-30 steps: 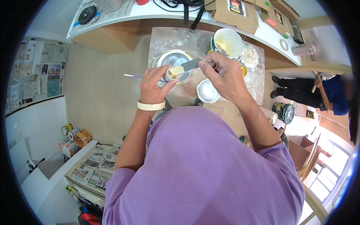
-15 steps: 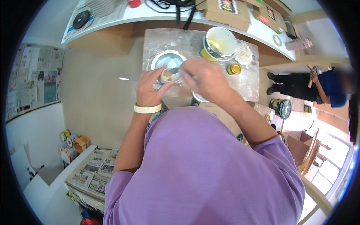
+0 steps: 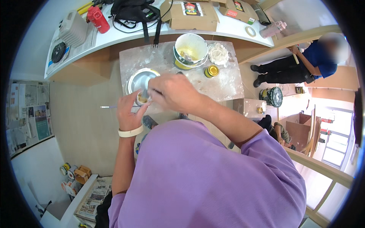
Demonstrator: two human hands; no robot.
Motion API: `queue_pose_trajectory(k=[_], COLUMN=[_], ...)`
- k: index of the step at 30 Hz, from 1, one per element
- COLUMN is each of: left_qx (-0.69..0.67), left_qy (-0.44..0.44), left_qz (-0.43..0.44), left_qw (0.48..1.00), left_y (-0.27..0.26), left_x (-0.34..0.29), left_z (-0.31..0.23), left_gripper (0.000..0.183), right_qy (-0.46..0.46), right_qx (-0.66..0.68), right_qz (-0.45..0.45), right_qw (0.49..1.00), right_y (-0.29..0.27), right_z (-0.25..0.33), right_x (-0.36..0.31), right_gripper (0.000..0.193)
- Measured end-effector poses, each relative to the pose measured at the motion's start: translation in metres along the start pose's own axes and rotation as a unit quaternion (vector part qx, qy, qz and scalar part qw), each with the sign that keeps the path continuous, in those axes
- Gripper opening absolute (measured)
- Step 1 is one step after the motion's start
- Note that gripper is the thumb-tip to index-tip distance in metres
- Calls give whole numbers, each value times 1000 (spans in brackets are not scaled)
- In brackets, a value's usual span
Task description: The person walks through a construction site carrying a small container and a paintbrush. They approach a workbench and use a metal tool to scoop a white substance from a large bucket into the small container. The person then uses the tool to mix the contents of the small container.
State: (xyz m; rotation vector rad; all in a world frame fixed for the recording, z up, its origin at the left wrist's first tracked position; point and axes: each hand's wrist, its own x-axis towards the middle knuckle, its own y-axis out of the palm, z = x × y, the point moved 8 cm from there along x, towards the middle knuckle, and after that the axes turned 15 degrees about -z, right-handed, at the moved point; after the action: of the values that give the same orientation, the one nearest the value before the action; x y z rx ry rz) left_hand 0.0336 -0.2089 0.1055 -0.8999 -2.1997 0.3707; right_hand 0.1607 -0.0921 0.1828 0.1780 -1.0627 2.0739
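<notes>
My left hand (image 3: 128,114), with a pale band on its wrist, grips a small cup (image 3: 143,98) of yellowish paste and a thin stick (image 3: 108,107) that points left. My right hand (image 3: 172,93) is closed around a scraper, whose blade reaches into the cup and is mostly hidden by my fingers. Both hands are over the near left part of a dusty stone-topped table (image 3: 228,83). A shiny metal bowl (image 3: 137,79) lies just behind the cup.
On the table stand a white bucket (image 3: 190,48) with yellow residue, a small yellow tin (image 3: 211,70) and a white lump (image 3: 218,53). Behind, a white counter holds cardboard boxes (image 3: 190,15), a black bag (image 3: 133,11) and a red bottle (image 3: 97,17). Another person (image 3: 315,60) stands at right.
My right hand has come left and down from beside the white bucket to the cup in my left hand. The scraper, plainly visible before, is now mostly covered.
</notes>
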Motion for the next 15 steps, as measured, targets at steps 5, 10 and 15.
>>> queue_pose_trajectory(k=[5, 10, 15], left_qx=[-12, -29, -25], left_qy=[-16, -21, -10], left_qz=[-2, -10, -4], left_qw=[1000, 999, 1000], left_y=[2, 4, 1], left_x=[-3, -2, -3], left_z=[2, -2, -2], left_gripper=[54, 53, 51], right_qy=[21, 55, 50], right_qx=[-6, 61, 22], right_qz=[-19, 14, 34], right_qw=[1000, 996, 998], right_y=[-8, -2, 0], right_z=[-2, -8, -10], right_x=[4, 0, -2], right_gripper=[17, 16, 16])
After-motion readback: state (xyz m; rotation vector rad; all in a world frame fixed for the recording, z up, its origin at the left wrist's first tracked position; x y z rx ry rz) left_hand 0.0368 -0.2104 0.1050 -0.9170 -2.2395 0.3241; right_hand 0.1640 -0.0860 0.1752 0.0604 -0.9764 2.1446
